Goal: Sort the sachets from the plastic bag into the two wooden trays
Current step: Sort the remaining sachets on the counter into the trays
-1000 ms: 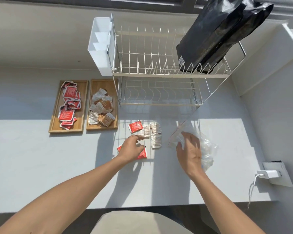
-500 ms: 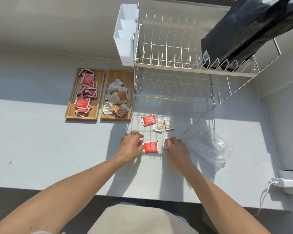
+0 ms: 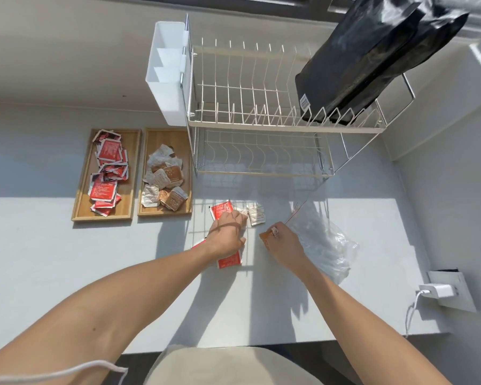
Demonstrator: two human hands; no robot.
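Sunlit white countertop (image 3: 67,259) from the head cam, with two shallow wooden trays side by side: left tray (image 3: 81,201) has red foil sachets (image 3: 106,173), right tray (image 3: 188,168) the pale brown-and-white ones (image 3: 164,179), so colour decides the split. Loose sachets lie in front of the white wire dish rack (image 3: 261,120). Left hand (image 3: 228,234) has fingers curled onto a white sachet (image 3: 243,212), looks like gathering. Right hand (image 3: 283,245) pinches a brown sachet (image 3: 265,237) beside the crumpled clear plastic bag (image 3: 325,243), apparently emptied
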